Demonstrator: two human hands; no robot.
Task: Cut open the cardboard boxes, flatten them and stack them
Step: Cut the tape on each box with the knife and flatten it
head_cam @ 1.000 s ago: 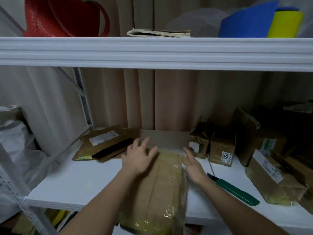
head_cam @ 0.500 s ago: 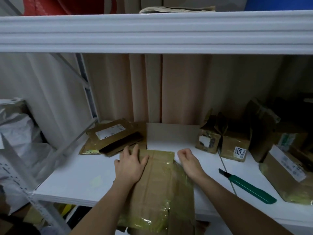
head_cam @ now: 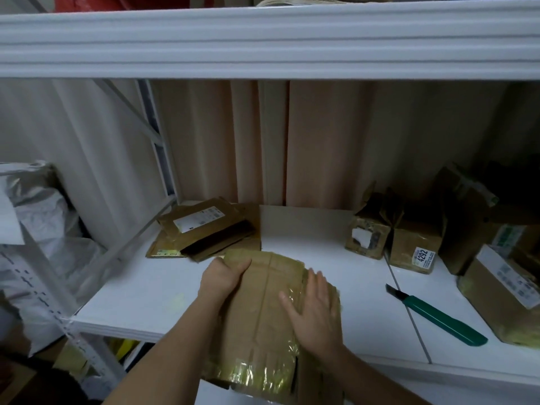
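Observation:
A flattened, tape-covered cardboard box (head_cam: pixel 263 311) lies on the white shelf (head_cam: pixel 140 305) and overhangs its front edge. My left hand (head_cam: pixel 223 277) grips the box's far left corner, thumb on top and fingers curled round the edge. My right hand (head_cam: pixel 314 311) lies flat on the box's right half, fingers spread and a little blurred. A stack of flattened boxes (head_cam: pixel 204 229) sits at the back left. A green utility knife (head_cam: pixel 438 317) lies on the shelf to the right, apart from both hands.
Several unflattened boxes (head_cam: pixel 415 247) stand at the back right, one large one (head_cam: pixel 502 293) near the right edge. A grey card sheet (head_cam: pixel 304 222) leans against the curtain behind. The upper shelf (head_cam: pixel 263 39) hangs overhead. A silver bag (head_cam: pixel 43 229) sits left of the shelf frame.
The box has been drawn back toward me from the card sheet. My left hand went from lying flat to gripping the far left corner. My right hand moved onto the box's right half.

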